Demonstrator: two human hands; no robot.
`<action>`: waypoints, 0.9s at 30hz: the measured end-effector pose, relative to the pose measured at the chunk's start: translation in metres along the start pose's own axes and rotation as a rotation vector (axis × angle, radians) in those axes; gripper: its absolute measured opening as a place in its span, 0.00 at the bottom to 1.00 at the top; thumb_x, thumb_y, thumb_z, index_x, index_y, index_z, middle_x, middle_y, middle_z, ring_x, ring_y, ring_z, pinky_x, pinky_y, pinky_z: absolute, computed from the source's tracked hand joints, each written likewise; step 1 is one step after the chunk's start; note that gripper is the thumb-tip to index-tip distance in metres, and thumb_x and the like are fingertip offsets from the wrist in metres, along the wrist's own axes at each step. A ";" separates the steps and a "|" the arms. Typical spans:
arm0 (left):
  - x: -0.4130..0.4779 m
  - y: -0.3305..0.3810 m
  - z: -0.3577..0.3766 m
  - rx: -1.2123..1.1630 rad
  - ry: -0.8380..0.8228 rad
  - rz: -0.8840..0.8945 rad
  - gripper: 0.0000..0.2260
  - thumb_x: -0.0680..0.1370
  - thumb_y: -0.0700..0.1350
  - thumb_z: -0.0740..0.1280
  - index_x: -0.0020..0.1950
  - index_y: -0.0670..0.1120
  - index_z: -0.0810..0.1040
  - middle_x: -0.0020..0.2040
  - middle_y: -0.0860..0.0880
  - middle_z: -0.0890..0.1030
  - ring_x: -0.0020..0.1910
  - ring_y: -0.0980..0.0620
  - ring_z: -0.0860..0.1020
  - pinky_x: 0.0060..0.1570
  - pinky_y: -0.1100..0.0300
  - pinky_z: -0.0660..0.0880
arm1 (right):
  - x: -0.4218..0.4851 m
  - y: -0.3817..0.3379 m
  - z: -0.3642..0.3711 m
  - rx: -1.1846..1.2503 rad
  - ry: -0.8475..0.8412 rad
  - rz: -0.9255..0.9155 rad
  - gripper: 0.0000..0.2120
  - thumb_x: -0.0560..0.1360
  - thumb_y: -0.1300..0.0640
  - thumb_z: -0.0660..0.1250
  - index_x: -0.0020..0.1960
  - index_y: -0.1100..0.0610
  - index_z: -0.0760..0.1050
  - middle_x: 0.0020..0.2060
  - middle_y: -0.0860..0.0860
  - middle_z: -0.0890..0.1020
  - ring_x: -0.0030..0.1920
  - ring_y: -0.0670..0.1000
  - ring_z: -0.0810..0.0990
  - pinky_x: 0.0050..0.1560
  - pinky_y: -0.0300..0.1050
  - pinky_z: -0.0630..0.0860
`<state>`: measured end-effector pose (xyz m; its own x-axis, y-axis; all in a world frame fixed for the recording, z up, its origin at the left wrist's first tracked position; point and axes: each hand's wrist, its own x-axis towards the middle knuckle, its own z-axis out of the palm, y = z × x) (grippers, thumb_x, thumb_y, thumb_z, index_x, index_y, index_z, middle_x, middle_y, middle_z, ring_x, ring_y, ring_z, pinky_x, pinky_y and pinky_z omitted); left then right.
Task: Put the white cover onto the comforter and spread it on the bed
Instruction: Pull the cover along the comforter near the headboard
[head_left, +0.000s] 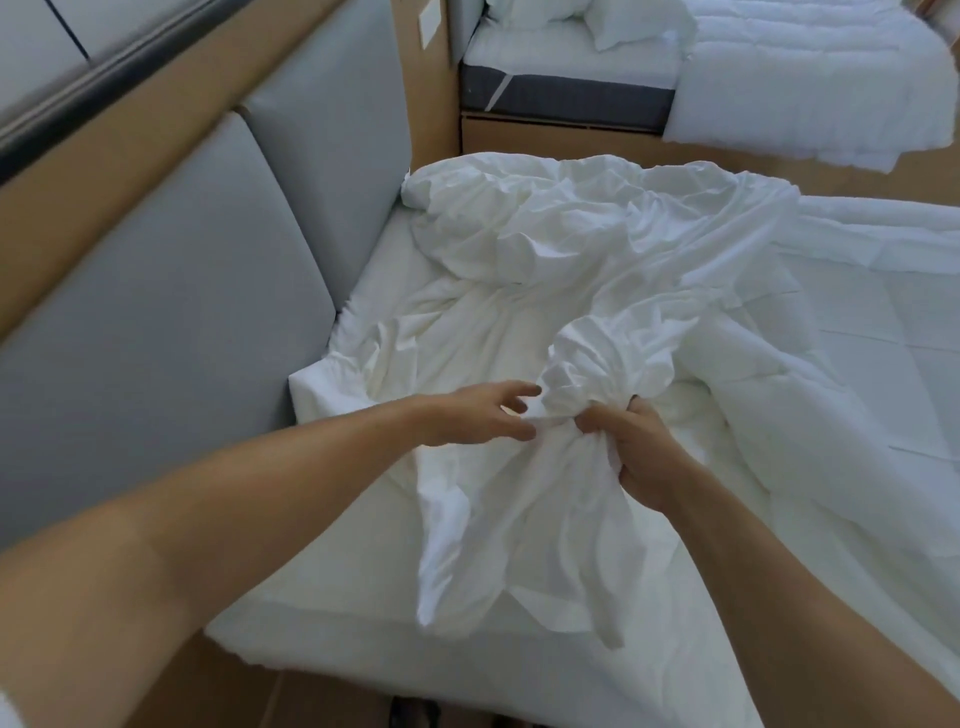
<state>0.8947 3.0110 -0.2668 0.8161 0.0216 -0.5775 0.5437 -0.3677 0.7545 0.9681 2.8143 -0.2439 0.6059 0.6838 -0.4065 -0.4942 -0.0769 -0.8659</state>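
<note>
bed (374, 317): runs out from the grey padded headboard (218, 270); its bare sheet shows only in the strip nearest the headboard, the rest serving as the work area for the bedding.
second bed (571, 62): beyond the far end of the headboard, across the aisle; made up, no part in the job.
comforter (862, 374): quilted, lying fairly flat on the side of the bed away from the headboard; probably laid out so the cover can be drawn over it.
cover (550, 244): white, crumpled, between the headboard and the comforter, lapping onto the comforter's near edge; one end is gathered into a rope-like neck. It looks not yet fitted.
right grip (641, 457): hand on the comforter side, away from the headboard; fingers curled tight round the gathered neck, apparently to keep the bunched layers together.
left grip (480, 415): hand on the headboard side of that neck; fingers spread and nearly straight, tips touching the cloth, no closed hold to be seen; likely feeling for an edge or the opening.
</note>
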 end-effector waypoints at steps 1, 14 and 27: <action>0.002 0.007 0.001 0.004 -0.032 0.056 0.25 0.79 0.48 0.69 0.75 0.56 0.68 0.65 0.55 0.77 0.61 0.57 0.78 0.53 0.65 0.74 | -0.001 0.000 -0.001 0.017 -0.021 -0.001 0.13 0.72 0.72 0.62 0.56 0.74 0.76 0.46 0.62 0.81 0.47 0.60 0.82 0.47 0.52 0.81; -0.014 0.097 -0.004 0.188 0.214 0.369 0.05 0.78 0.46 0.71 0.50 0.47 0.85 0.45 0.51 0.85 0.43 0.55 0.81 0.47 0.62 0.78 | -0.017 0.003 -0.004 0.011 0.105 -0.034 0.20 0.66 0.68 0.76 0.58 0.62 0.80 0.52 0.61 0.85 0.51 0.62 0.85 0.50 0.55 0.83; 0.029 0.138 0.029 0.715 0.280 0.584 0.09 0.80 0.44 0.66 0.57 0.48 0.84 0.53 0.52 0.82 0.49 0.55 0.77 0.52 0.64 0.71 | -0.034 0.012 -0.003 0.132 0.337 -0.039 0.08 0.73 0.69 0.70 0.51 0.62 0.81 0.47 0.60 0.86 0.47 0.61 0.85 0.53 0.60 0.82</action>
<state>0.9877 2.9344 -0.1887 0.9875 -0.1577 -0.0061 -0.1357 -0.8682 0.4773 0.9439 2.7879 -0.2415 0.7863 0.4051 -0.4666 -0.5298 0.0535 -0.8464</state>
